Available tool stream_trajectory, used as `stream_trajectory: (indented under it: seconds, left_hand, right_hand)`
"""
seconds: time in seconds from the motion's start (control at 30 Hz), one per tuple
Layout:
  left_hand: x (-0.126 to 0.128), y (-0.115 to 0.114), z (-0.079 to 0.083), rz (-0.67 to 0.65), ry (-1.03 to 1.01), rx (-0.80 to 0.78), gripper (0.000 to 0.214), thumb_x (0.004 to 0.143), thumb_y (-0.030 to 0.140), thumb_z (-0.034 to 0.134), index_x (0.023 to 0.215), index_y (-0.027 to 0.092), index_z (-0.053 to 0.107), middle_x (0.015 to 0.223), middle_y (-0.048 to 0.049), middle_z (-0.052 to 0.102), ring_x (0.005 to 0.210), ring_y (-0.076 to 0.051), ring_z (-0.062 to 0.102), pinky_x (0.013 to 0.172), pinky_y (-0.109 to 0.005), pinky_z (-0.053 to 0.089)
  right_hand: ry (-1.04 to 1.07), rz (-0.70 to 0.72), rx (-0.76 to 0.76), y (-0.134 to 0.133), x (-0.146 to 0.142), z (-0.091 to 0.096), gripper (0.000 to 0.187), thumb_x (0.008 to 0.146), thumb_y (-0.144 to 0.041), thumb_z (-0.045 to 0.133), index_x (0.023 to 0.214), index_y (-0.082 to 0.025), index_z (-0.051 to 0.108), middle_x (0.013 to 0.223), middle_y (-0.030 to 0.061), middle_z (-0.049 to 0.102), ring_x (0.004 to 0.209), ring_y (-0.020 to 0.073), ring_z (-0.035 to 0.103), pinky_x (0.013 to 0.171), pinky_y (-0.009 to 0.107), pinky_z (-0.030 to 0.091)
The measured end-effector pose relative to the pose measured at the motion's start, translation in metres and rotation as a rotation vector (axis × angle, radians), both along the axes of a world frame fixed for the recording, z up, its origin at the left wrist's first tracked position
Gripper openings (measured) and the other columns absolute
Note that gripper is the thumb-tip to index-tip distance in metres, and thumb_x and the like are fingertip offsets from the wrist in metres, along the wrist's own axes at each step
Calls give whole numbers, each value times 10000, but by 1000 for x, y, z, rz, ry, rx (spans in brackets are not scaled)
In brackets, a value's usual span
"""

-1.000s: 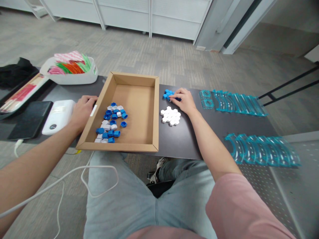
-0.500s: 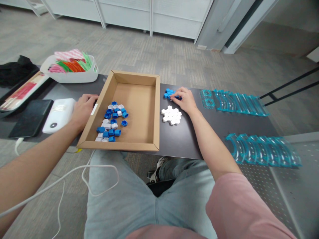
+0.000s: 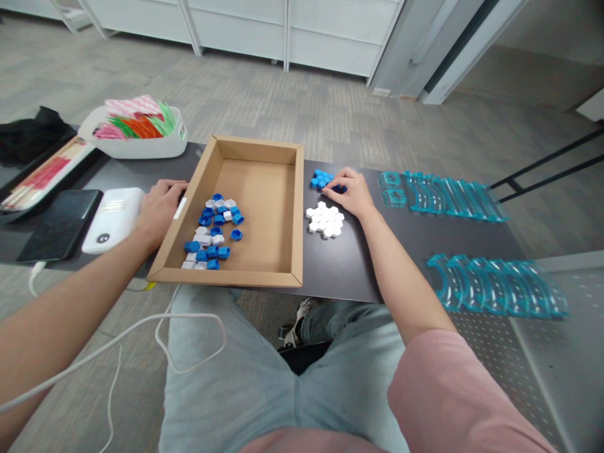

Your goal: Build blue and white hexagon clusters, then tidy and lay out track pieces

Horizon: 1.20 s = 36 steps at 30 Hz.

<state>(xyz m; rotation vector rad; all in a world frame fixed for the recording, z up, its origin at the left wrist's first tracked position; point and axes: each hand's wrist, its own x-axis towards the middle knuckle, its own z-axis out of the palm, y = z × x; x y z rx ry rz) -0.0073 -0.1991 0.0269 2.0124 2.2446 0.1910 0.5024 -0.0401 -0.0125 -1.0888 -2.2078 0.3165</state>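
- A tight group of blue pieces [image 3: 321, 178] sits on the table, right of the box; the right hand [image 3: 348, 190] is at its near side, fingers bent nearly together. I can't tell whether they pinch a piece.
- Little has changed this past second: those fingertips seem slightly drawn back, suggesting small adjustments.
- White pieces [image 3: 325, 220] lie grouped just nearer the person.
- Loose blue and white pieces [image 3: 219, 220] lie in the cardboard box [image 3: 297, 220]; the left hand [image 3: 160, 207] rests against its left side, its grip unclear.
- Clear teal plastic parts [image 3: 453, 196] line the dark table [image 3: 346, 270]; white cabinets [image 3: 330, 31] stand beyond.
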Motion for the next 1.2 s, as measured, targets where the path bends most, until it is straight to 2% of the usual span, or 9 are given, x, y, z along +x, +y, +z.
stream_trajectory:
  seconds: [0.27,0.57,0.77,0.87,1.0,1.1,1.2]
  left_hand:
    - [-2,0,-2,-4,-17,8,663,1035,352,532,1656,137,618,1698,-241,590,1545,-420,567,1337,-574,469]
    - [0,0,1,-1,-21,-10,699,1009,311,537,1671,100,611,1705,-257,579,1556,-430,555,1344,-580,458]
    - [-3,1,-3,9,-26,20,646,1063,428,517,1643,177,651,1648,-214,613,1533,-408,575,1330,-541,476]
    - [-3,0,-2,12,-30,14,643,1066,420,505,1645,183,652,1657,-217,610,1538,-415,574,1329,-560,477]
    - [-3,0,-1,-5,-21,0,659,1071,411,477,1653,143,629,1699,-245,590,1570,-432,553,1336,-600,472]
    - [-3,0,-2,-7,-13,8,664,1057,385,488,1657,135,626,1698,-252,593,1561,-439,564,1334,-614,478]
    - [-3,1,-3,-16,-16,10,679,1056,386,484,1660,108,623,1696,-277,585,1554,-468,566,1320,-647,487]
  right_hand:
    - [-27,10,-14,1,2,-2,157,1053,-453,873,985,-335,951,1075,69,742,1004,296,706,1026,567,582]
    - [-31,9,0,0,1,-1,151,1045,-443,869,1001,-330,959,1070,76,741,1011,305,702,1048,576,573]
    - [23,6,14,-1,-1,0,209,1053,-474,840,974,-304,931,1036,78,740,959,291,685,992,543,583]
    - [122,-63,35,-2,2,1,303,1105,-519,759,981,-274,888,1021,83,741,913,272,667,921,500,586]
    - [233,-251,67,3,15,0,389,1176,-564,618,1048,-260,826,1015,82,734,870,255,646,881,466,579]
    - [246,-326,62,7,25,-5,367,1183,-525,570,1076,-263,804,1018,83,735,867,256,656,890,457,580]
    - [245,-331,32,9,29,-12,291,1147,-434,573,1072,-267,799,1040,88,752,909,267,688,931,457,591]
